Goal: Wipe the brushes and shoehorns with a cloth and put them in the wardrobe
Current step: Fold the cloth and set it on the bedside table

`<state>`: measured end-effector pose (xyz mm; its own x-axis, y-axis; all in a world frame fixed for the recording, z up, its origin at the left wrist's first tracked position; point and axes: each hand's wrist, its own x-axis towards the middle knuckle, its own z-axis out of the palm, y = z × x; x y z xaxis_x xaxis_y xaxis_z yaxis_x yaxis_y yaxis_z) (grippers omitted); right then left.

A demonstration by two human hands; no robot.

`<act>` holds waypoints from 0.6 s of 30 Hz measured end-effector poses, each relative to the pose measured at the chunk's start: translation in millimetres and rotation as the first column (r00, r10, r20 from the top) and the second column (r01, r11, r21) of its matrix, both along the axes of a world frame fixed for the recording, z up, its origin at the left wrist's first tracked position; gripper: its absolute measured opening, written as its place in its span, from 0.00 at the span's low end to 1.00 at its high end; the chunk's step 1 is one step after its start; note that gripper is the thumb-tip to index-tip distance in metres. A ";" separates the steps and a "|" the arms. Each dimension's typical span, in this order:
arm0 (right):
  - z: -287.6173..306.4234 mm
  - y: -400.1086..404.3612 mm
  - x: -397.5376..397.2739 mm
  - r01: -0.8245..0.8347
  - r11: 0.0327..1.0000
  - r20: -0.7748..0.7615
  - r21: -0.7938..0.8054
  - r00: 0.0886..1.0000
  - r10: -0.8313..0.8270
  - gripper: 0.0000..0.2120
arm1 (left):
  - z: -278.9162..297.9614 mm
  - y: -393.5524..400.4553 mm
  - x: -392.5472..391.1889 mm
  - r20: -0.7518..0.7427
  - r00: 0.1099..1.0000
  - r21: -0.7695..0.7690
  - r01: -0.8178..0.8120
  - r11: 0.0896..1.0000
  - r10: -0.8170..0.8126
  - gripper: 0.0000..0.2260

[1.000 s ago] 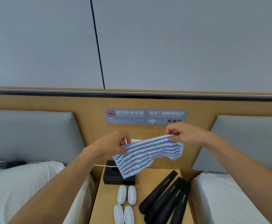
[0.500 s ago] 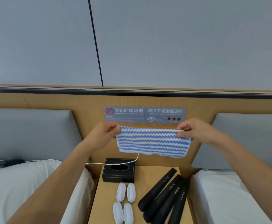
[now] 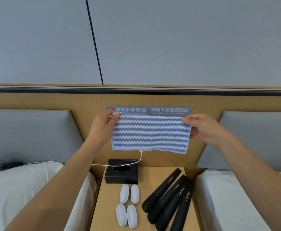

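- The left hand (image 3: 103,127) pinched the upper left corner of the blue-and-white striped cloth (image 3: 150,133); the right hand (image 3: 203,129) pinched its upper right corner.
- The cloth hung flat between them, in front of the wooden headboard (image 3: 53,104) and partly over a grey sign (image 3: 168,110).
- Below, on the nightstand (image 3: 109,205), four white brushes (image 3: 128,205) lay in two pairs.
- Just beside them, to the right, four black shoehorns (image 3: 169,199) lay fanned together, touching.
- A black tissue box (image 3: 121,172) stood at the back of the nightstand, a white cable (image 3: 133,162) draped across it.
- White beds (image 3: 19,189) flanked the nightstand.
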<state>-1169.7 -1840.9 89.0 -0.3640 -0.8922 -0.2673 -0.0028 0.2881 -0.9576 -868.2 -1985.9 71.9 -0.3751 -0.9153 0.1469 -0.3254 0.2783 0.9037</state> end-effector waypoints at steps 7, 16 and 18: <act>-2.1 -13.6 52.8 0.004 0.997 -0.088 0.075 0.996 0.003 0.05 | 7.6 21.6 -26.2 0.280 0.958 -0.007 0.065 0.998 -0.061 0.13; 4.1 -17.0 93.1 -0.073 0.997 -0.143 0.007 0.987 0.073 0.07 | 17.6 62.4 -61.6 0.218 0.960 -0.020 0.184 0.983 -0.175 0.08; 5.2 -15.9 92.9 -0.080 0.997 -0.150 0.005 0.985 0.080 0.07 | 18.5 62.3 -59.5 0.207 0.962 -0.035 0.186 0.982 -0.175 0.07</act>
